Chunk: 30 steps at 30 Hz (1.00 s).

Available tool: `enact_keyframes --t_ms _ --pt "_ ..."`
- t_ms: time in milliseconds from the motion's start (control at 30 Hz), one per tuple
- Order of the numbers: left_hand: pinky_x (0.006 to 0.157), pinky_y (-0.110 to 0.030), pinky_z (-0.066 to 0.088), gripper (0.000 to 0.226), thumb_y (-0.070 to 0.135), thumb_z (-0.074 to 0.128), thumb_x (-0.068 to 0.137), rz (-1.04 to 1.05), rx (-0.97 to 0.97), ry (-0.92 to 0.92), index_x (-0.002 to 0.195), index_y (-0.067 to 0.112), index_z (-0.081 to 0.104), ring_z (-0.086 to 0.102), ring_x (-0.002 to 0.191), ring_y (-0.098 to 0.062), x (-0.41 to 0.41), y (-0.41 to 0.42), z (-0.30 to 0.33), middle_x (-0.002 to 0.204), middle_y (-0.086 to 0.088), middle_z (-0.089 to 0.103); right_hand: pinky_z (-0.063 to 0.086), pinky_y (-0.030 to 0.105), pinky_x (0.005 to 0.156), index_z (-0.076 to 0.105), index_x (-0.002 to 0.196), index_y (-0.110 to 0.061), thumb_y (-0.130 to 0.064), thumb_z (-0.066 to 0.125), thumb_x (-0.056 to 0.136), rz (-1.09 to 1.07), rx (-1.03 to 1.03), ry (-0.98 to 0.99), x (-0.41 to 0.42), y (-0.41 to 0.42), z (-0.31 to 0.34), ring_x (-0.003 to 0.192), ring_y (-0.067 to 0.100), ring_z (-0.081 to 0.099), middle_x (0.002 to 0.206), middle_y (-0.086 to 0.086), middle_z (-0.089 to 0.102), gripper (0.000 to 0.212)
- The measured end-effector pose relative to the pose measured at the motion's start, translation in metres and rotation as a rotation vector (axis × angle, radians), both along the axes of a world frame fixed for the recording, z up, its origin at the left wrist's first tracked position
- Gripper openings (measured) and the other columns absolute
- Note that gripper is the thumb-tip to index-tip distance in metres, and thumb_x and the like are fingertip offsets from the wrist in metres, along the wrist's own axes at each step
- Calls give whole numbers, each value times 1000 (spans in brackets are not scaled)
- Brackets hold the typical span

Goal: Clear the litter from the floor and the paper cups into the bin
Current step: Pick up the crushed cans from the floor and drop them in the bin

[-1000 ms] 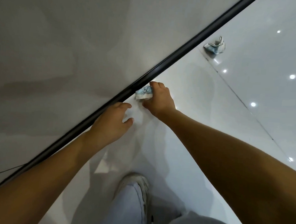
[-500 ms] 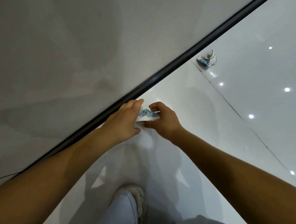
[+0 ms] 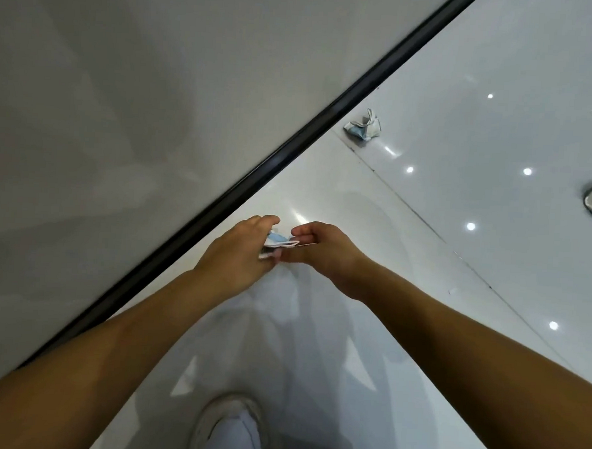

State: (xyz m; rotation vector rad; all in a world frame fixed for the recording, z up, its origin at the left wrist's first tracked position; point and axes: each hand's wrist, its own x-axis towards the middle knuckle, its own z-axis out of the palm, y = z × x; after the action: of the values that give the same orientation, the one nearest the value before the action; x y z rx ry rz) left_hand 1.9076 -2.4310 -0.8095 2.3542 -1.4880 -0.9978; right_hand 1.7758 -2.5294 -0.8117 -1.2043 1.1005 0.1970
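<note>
Your left hand [image 3: 241,252] pinched the flattened paper cup [image 3: 278,244], your right hand [image 3: 315,246] gripping its other end. Another crumpled cup [image 3: 363,126] lay ahead beside the floor's [image 3: 463,147] wall edge, nearer your right.

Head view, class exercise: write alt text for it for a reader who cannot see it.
Both hands, left hand and right hand, hold a flattened blue-and-white paper scrap between them above a glossy white floor. More crumpled litter lies ahead near the black baseboard.
</note>
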Motion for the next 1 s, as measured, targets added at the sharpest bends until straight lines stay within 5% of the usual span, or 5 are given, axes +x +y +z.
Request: enact_keyframes --t_ms 267,367,533,700,1000 --pt "82 -38 50 32 25 64 84 42 -17 -85 115 20 55 56 98 -20 23 -23 2 115 2 54 47 13 64 57 114 -13 -21 79 78 -281 -342 2 13 -73 -15 91 15 58 108 3 58 43" --pt "77 -36 50 27 24 64 84 38 -37 -76 109 19 57 56 92 -20 26 -36 3 111 1 55 45 22 86 52 127 -14 -21 74 82 -254 -626 72 26 -100 -25 104 15 54 123 3 56 51" --pt "70 -25 39 27 28 65 84 58 -88 -88 109 20 57 55 91 -18 31 -51 5 110 2 56 37 27 86 45 133 -17 -17 67 82 -198 -957 215 38 -143 -42 125 24 41 136 5 44 56" --pt "74 -26 42 28 30 64 84 19 -93 -92 110 21 56 54 94 -17 38 -46 10 111 4 56 37 41 103 32 144 -14 -26 70 83 -70 -900 325 51 -169 -55 135 31 28 148 8 30 73" --pt "77 -25 40 36 30 64 86 5 -143 -121 118 19 54 53 103 -19 39 -33 -1 116 1 57 39 36 91 40 136 -11 -26 66 86 40 -897 346 62 -166 -69 126 31 36 136 12 43 58"
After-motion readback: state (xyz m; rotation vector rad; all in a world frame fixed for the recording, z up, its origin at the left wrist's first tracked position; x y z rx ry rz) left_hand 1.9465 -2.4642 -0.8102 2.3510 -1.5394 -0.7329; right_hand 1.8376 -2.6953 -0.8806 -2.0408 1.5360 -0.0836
